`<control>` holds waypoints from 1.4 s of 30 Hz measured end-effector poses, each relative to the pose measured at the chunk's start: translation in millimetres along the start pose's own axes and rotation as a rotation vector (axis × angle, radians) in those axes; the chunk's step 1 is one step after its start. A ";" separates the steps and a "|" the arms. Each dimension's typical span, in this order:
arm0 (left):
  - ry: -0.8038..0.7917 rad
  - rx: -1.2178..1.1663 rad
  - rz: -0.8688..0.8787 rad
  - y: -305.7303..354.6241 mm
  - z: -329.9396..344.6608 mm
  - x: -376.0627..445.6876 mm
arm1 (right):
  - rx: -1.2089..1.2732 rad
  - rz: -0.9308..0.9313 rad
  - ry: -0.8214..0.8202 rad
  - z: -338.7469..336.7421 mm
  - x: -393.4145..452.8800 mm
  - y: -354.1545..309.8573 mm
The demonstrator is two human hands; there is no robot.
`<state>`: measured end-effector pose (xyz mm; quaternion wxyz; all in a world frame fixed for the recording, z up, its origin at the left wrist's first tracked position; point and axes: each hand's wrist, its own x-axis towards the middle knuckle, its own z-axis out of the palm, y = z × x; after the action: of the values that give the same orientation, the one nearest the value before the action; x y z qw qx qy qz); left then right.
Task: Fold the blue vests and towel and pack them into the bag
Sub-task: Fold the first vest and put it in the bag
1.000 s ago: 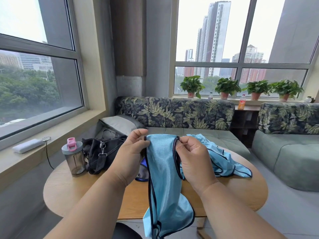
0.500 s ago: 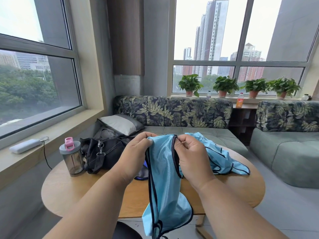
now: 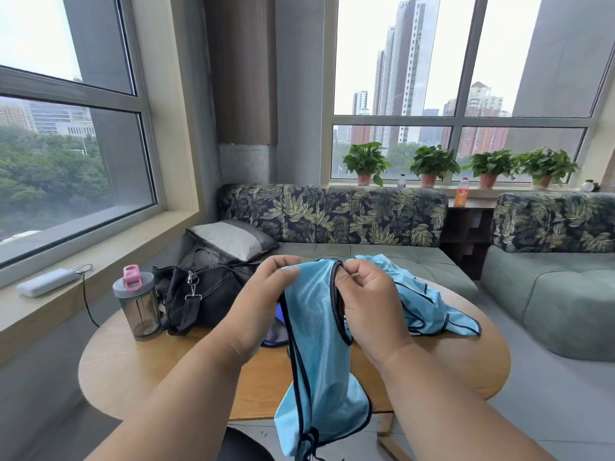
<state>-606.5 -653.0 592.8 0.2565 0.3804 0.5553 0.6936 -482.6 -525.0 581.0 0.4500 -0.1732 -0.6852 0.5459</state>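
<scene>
A light blue vest [image 3: 316, 354] with dark trim hangs in front of me over the near edge of the round wooden table [image 3: 166, 361]. My left hand [image 3: 263, 304] pinches its top left corner. My right hand [image 3: 369, 304] pinches the top edge at the dark trim. A second blue vest [image 3: 429, 304] lies crumpled on the table behind my right hand. The black bag [image 3: 206, 294] sits at the table's far left side. A dark blue item [image 3: 278, 331] peeks out under my left wrist; most of it is hidden.
A grey water bottle [image 3: 138, 301] with a pink cap stands left of the bag. A white power bank [image 3: 46, 282] with a cable lies on the window ledge. Leaf-patterned sofas [image 3: 332, 221] wrap the table's far and right sides, with a grey cushion [image 3: 233, 237].
Both hands have kept their hold on the vest's top edge and stayed close together; the hanging vest has shifted only slightly.
</scene>
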 end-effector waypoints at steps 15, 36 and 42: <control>-0.015 -0.105 0.042 14.4 -11.0 6.3 | -0.071 0.113 -0.329 -10.2 -0.3 12.0; 0.030 -0.184 0.113 12.3 -37.5 10.9 | -0.783 0.018 -0.704 -9.5 -18.0 50.5; 0.211 -0.126 0.124 5.3 -49.6 15.9 | -0.728 0.001 -0.406 -11.8 -20.3 40.8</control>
<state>-655.7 -670.5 597.2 0.1767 0.3221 0.5100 0.7777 -472.6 -518.8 535.3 0.2152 -0.2099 -0.9081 0.2914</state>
